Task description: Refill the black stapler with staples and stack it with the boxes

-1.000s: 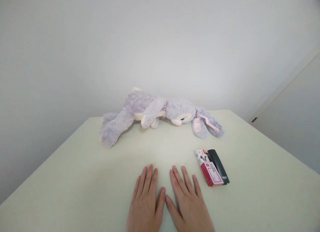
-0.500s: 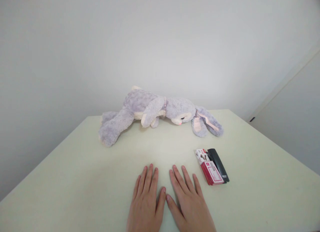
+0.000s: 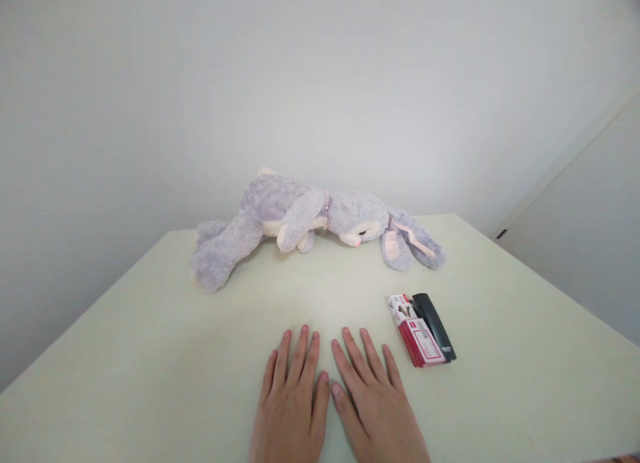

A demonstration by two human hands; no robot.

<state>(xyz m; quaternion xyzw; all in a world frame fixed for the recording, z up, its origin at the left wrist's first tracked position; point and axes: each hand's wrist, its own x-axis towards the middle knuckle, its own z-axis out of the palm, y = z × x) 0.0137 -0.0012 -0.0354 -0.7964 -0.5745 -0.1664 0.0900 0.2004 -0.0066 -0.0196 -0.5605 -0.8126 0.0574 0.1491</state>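
1. The left hand (image 3: 290, 406) and right hand (image 3: 373, 403) lie flat, palms down, on the pale surface (image 3: 150, 356), thumbs touching, fingers stretched and slightly apart, holding nothing.
2. A red staple box (image 3: 417, 330) touches a black stapler (image 3: 434, 318), just right of the right hand.
3. A grey plush rabbit (image 3: 310, 226) lies at the far edge.

- A pale green table (image 3: 150, 356) is carrying everything in view.
- A grey plush rabbit (image 3: 310, 223) is lying on its side near the far edge.
- A red-and-white box (image 3: 417, 331) and a black stapler (image 3: 434, 316) are lying side by side, touching.
- The left hand (image 3: 290, 410) and right hand (image 3: 375, 410) are resting flat, palms down, near the front edge.
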